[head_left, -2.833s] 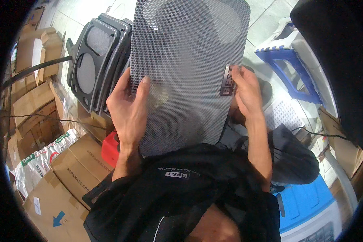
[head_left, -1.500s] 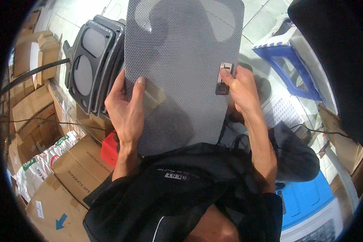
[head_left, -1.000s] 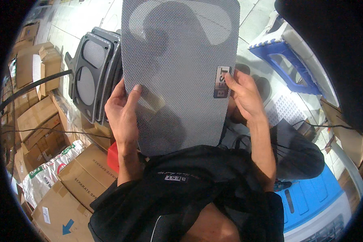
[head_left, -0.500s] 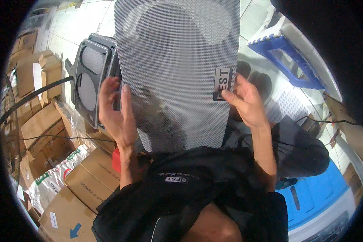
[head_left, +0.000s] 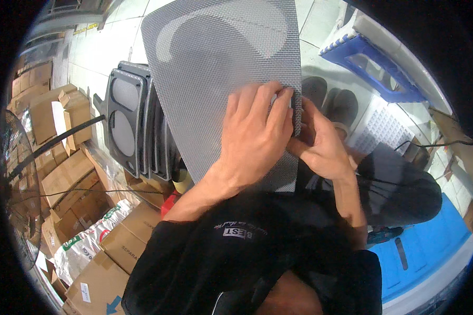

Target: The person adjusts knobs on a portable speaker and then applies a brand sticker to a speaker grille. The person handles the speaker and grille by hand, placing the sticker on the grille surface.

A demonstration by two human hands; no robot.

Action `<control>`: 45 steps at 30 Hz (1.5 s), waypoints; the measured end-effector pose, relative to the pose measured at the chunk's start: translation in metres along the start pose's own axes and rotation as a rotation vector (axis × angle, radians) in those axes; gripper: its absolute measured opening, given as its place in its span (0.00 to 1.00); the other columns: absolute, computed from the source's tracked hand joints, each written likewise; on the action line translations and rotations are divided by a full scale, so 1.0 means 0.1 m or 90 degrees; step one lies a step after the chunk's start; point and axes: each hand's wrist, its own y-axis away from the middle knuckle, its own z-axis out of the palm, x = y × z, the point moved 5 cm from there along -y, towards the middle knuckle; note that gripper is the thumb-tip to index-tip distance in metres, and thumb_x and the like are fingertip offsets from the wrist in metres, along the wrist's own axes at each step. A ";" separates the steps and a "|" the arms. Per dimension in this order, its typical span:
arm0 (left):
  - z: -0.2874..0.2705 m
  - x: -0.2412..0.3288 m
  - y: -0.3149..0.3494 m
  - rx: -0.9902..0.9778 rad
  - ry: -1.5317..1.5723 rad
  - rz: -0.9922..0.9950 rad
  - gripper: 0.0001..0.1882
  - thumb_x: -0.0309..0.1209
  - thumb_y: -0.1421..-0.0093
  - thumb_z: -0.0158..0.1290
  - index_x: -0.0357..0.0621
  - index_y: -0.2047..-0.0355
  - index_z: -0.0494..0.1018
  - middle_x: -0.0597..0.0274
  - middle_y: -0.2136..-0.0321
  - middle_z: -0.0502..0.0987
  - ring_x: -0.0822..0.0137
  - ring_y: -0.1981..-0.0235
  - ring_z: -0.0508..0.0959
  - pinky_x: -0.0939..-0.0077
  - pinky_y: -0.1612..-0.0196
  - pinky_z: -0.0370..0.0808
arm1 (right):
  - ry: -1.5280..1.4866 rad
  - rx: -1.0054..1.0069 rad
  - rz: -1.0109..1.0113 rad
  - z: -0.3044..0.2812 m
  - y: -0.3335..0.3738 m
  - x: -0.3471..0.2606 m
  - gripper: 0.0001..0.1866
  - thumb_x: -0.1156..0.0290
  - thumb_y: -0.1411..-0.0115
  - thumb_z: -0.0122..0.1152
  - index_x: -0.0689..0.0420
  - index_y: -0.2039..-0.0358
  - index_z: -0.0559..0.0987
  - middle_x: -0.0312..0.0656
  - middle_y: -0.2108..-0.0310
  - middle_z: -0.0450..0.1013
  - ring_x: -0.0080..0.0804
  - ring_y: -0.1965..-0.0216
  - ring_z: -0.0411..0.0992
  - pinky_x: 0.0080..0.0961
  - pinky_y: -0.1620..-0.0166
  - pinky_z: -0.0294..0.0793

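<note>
A large grey mesh speaker grille [head_left: 194, 89] stands tilted in front of my body, its lower edge near my shirt. My left hand [head_left: 257, 131] reaches across it, palm toward the mesh. Its fingers are bent over the right edge and cover nearly all of a small rectangular badge there. At that same edge my right hand [head_left: 323, 149] has its thumb toward the near side, while its other fingers are partly hidden behind the grille. Both hands close on this edge, almost touching each other.
Several dark speaker panels [head_left: 126, 113] stand stacked at left, beside cardboard boxes [head_left: 71, 173], a white sack [head_left: 92, 241] and a fan [head_left: 21, 184]. A blue-and-white folding stool [head_left: 370, 68] is at far right. Dark shoes [head_left: 344, 107] show beyond the grille; a blue lid [head_left: 420, 257] lies lower right.
My left hand has moved right from the grille's left side onto the badge at the right edge. The grille has turned, its top leaning left. My right hand has shifted slightly down.
</note>
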 end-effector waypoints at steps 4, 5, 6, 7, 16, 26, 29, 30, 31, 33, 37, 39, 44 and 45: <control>0.00 0.05 -0.04 -0.003 -0.049 -0.053 0.18 0.25 0.44 0.60 0.40 0.52 0.75 0.56 0.55 0.75 0.53 0.57 0.74 0.58 0.53 0.69 | -0.017 -0.002 0.013 0.01 0.03 -0.02 0.45 0.84 0.42 0.68 0.61 0.28 0.55 0.47 0.33 0.62 0.36 0.34 0.64 0.36 0.32 0.66; 0.00 0.05 -0.05 -0.011 -0.054 -0.059 0.18 0.25 0.45 0.59 0.40 0.53 0.75 0.56 0.56 0.75 0.53 0.58 0.73 0.58 0.54 0.69 | -0.012 -0.001 0.002 0.02 0.03 -0.02 0.45 0.84 0.42 0.68 0.61 0.28 0.55 0.47 0.33 0.62 0.36 0.34 0.64 0.36 0.33 0.66; 0.01 0.05 -0.06 -0.020 -0.057 -0.065 0.18 0.25 0.46 0.59 0.40 0.53 0.75 0.56 0.56 0.75 0.53 0.58 0.73 0.58 0.54 0.69 | -0.007 0.001 -0.008 0.03 0.04 -0.02 0.45 0.84 0.42 0.68 0.61 0.28 0.55 0.48 0.33 0.62 0.36 0.34 0.64 0.37 0.33 0.67; 0.01 0.05 -0.08 -0.030 -0.061 -0.071 0.18 0.25 0.46 0.59 0.40 0.54 0.75 0.56 0.57 0.75 0.53 0.58 0.73 0.59 0.55 0.68 | 0.020 0.010 -0.025 0.05 0.02 -0.02 0.46 0.84 0.42 0.68 0.60 0.27 0.54 0.48 0.32 0.62 0.37 0.34 0.64 0.37 0.33 0.67; -0.07 0.12 -0.14 -0.051 -0.099 -0.018 0.19 0.26 0.51 0.59 0.38 0.57 0.75 0.56 0.60 0.75 0.55 0.59 0.74 0.59 0.56 0.68 | 0.105 0.015 -0.005 0.06 0.08 -0.11 0.46 0.83 0.41 0.67 0.61 0.27 0.54 0.50 0.35 0.64 0.40 0.37 0.69 0.37 0.37 0.72; -0.07 0.03 -0.13 -0.081 -0.057 -0.043 0.16 0.22 0.50 0.56 0.41 0.59 0.76 0.58 0.62 0.75 0.56 0.60 0.73 0.60 0.56 0.67 | 0.083 -0.006 -0.056 0.08 0.10 -0.08 0.43 0.86 0.41 0.65 0.62 0.28 0.56 0.52 0.40 0.66 0.40 0.38 0.69 0.37 0.38 0.72; -0.08 0.01 -0.12 -0.088 -0.043 -0.067 0.14 0.20 0.48 0.55 0.43 0.60 0.76 0.59 0.62 0.76 0.56 0.60 0.74 0.62 0.55 0.68 | 0.116 -0.005 -0.051 0.09 0.11 -0.13 0.43 0.85 0.42 0.65 0.63 0.28 0.56 0.52 0.39 0.66 0.41 0.37 0.69 0.37 0.36 0.71; -0.09 0.01 -0.12 -0.087 -0.040 -0.066 0.14 0.20 0.48 0.55 0.43 0.60 0.76 0.58 0.62 0.76 0.56 0.60 0.74 0.62 0.55 0.68 | 0.123 0.002 -0.049 0.10 0.11 -0.14 0.43 0.85 0.42 0.65 0.63 0.29 0.57 0.52 0.39 0.66 0.41 0.37 0.69 0.37 0.36 0.70; -0.09 0.01 -0.12 -0.086 -0.037 -0.066 0.14 0.20 0.48 0.55 0.43 0.60 0.76 0.58 0.62 0.76 0.56 0.60 0.74 0.61 0.54 0.68 | 0.126 0.015 -0.045 0.11 0.10 -0.12 0.42 0.85 0.42 0.66 0.63 0.29 0.57 0.52 0.38 0.66 0.41 0.36 0.68 0.38 0.35 0.69; -0.09 0.00 -0.11 -0.093 -0.030 -0.071 0.14 0.20 0.48 0.55 0.42 0.60 0.76 0.58 0.63 0.75 0.56 0.60 0.74 0.61 0.54 0.68 | 0.144 0.026 -0.046 0.12 0.11 -0.10 0.42 0.84 0.41 0.66 0.63 0.29 0.57 0.52 0.38 0.66 0.41 0.35 0.68 0.38 0.33 0.68; -0.08 -0.02 -0.11 -0.094 -0.010 -0.036 0.16 0.21 0.51 0.55 0.41 0.59 0.74 0.56 0.63 0.73 0.54 0.62 0.71 0.59 0.58 0.65 | 0.086 0.011 -0.038 0.10 0.08 0.01 0.42 0.82 0.41 0.68 0.64 0.29 0.57 0.51 0.37 0.65 0.41 0.34 0.67 0.38 0.33 0.67; -0.07 -0.03 -0.10 -0.102 -0.007 -0.041 0.16 0.21 0.51 0.55 0.41 0.59 0.74 0.56 0.63 0.72 0.55 0.62 0.71 0.58 0.58 0.65 | 0.048 0.005 -0.028 0.07 0.06 0.04 0.42 0.82 0.40 0.68 0.64 0.29 0.58 0.51 0.37 0.66 0.41 0.34 0.66 0.38 0.33 0.67; -0.04 -0.02 -0.08 -0.085 -0.004 -0.045 0.15 0.22 0.50 0.56 0.42 0.60 0.75 0.56 0.64 0.72 0.55 0.61 0.72 0.59 0.57 0.66 | 0.069 0.022 -0.011 0.04 0.13 0.05 0.42 0.82 0.40 0.68 0.65 0.30 0.57 0.50 0.37 0.66 0.39 0.35 0.67 0.37 0.33 0.68; -0.03 -0.02 -0.08 -0.084 -0.004 -0.048 0.15 0.22 0.50 0.56 0.42 0.60 0.75 0.57 0.64 0.72 0.55 0.61 0.72 0.59 0.57 0.66 | 0.062 0.027 -0.015 0.04 0.15 0.05 0.42 0.82 0.40 0.68 0.65 0.30 0.57 0.50 0.37 0.66 0.39 0.35 0.67 0.37 0.33 0.67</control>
